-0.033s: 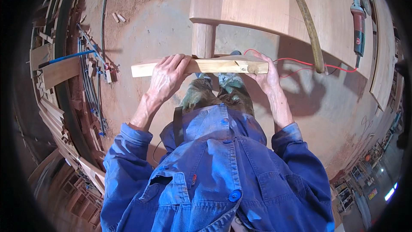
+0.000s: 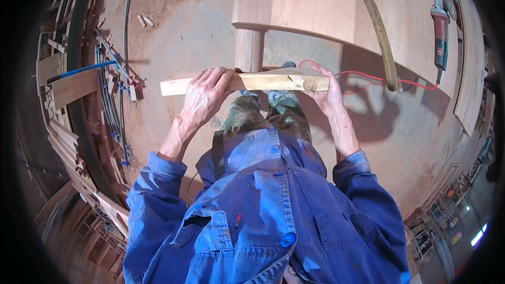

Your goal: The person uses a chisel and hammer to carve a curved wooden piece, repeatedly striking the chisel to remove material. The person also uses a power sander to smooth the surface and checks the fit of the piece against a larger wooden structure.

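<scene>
Hardly shifted since the earlier frame, with only a faint dip at the left end of the plank (image 2: 263, 81). Holds it crosswise in front of the body, nearly level, near the wooden post (image 2: 248, 50) at the edge of the wide tabletop (image 2: 310, 0). Grips with both hands: left hand (image 2: 206, 92) curled over the plank, left of its middle, fingers closed firmly; right hand (image 2: 329, 92) wrapped around the right end, closed on it too. Hard to tell from this high angle whether touching the post or just short of it. Seems, by judgement, to be at a holding stage: plank in hand and lined up across the body, but not yet released or visibly fastened to anything. Leaves untouched, on the tabletop, the hammer (image 2: 378, 21) and the grinder (image 2: 440, 37) with its red cord (image 2: 421, 83).
</scene>
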### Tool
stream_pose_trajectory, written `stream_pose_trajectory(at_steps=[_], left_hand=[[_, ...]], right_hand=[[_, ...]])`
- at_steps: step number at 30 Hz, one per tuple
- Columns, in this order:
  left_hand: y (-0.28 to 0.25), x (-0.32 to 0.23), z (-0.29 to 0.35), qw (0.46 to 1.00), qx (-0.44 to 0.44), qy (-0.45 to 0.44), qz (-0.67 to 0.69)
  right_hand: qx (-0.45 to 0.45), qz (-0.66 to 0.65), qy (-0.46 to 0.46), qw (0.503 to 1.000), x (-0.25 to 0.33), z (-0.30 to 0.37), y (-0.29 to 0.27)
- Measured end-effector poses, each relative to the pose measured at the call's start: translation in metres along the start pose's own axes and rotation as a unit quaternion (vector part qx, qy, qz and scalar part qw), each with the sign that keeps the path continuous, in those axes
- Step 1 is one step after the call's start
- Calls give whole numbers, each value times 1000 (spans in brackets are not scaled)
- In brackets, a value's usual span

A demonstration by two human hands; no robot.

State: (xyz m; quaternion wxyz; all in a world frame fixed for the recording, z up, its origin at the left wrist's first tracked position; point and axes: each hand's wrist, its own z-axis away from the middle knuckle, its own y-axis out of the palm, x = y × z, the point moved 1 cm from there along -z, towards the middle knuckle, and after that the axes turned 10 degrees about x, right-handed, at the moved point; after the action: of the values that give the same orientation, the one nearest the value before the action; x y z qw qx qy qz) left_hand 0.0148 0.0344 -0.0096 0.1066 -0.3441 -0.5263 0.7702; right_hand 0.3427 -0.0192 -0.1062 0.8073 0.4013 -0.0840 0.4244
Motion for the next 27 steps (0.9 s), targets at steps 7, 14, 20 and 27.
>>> stream_pose_trajectory(at_steps=[7, 14, 20, 27], left_hand=[[-17, 5, 2, 1000, 11, -18, -17], [-21, 13, -5, 999, 2, -32, -11], [-40, 35, -49, 999, -20, -35, -29], [-39, 52, -62, 999, -30, -31, -23]], right_hand=[[-19, -12, 1, 1000, 7, 9, 23], [-57, -42, -6, 997, 10, 12, 31], [-78, -56, -52, 994, 36, -26, 40], [-117, -40, -109, 986, 46, -47, 72]])
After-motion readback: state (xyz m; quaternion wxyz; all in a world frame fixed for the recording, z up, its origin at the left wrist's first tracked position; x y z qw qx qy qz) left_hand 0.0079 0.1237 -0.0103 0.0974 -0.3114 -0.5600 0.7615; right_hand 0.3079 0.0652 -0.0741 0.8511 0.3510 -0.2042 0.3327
